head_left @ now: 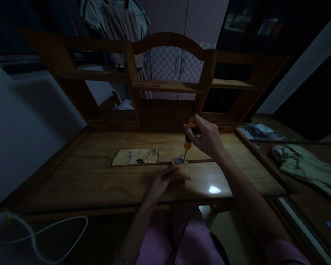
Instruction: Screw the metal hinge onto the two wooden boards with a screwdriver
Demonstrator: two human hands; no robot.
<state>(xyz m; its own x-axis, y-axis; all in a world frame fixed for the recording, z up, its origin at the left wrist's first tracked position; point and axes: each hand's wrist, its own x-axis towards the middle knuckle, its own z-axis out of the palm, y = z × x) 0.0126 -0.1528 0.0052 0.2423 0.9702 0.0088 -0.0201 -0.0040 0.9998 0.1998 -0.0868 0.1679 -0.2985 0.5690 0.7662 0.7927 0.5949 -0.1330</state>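
My right hand is wrapped round a yellow and black screwdriver, held nearly upright. Its shaft points down at a small metal hinge, and the tip meets the hinge's right end. The hinge lies at the back edge of a small wooden block. My left hand presses its fingers on the block's left side and holds it against the desk. Behind the block lies a long wooden board with a worn, stained left part.
A wooden desk carries an open shelf unit along its back. A white cable loops at the lower left. To the right, pale green cloth lies on a lower surface, and papers sit farther back.
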